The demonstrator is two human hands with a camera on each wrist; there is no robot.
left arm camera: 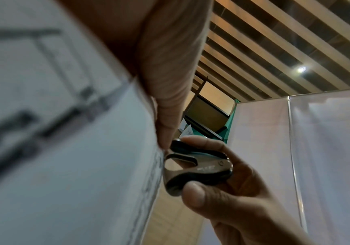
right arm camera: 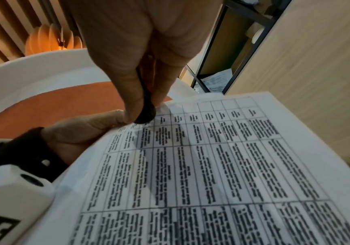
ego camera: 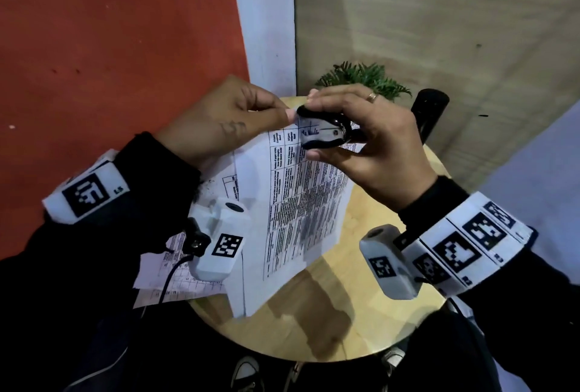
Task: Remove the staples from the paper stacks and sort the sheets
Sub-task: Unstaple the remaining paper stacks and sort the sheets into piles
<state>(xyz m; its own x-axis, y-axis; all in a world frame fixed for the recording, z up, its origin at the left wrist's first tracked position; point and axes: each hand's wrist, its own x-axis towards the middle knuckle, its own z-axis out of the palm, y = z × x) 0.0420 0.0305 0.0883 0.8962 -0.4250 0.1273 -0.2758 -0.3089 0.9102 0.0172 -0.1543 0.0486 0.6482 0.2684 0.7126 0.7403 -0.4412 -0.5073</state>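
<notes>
A stapled stack of printed table sheets (ego camera: 301,203) is lifted above a round wooden table (ego camera: 354,307). My left hand (ego camera: 226,121) pinches the stack's top corner between thumb and fingers. My right hand (ego camera: 361,146) grips a black and metal staple remover (ego camera: 323,132), its claws set against that same corner. In the left wrist view the staple remover (left arm camera: 197,169) has its metal claws touching the paper edge (left arm camera: 157,159). In the right wrist view the staple remover (right arm camera: 145,112) shows as a dark tip between my fingers over the sheet (right arm camera: 212,165). The staple itself is hidden.
More printed sheets (ego camera: 175,278) lie on the table's left side under my left wrist. A small green plant (ego camera: 364,77) and a black cylinder (ego camera: 428,115) stand at the table's far edge. A red and white wall (ego camera: 125,62) is close behind on the left.
</notes>
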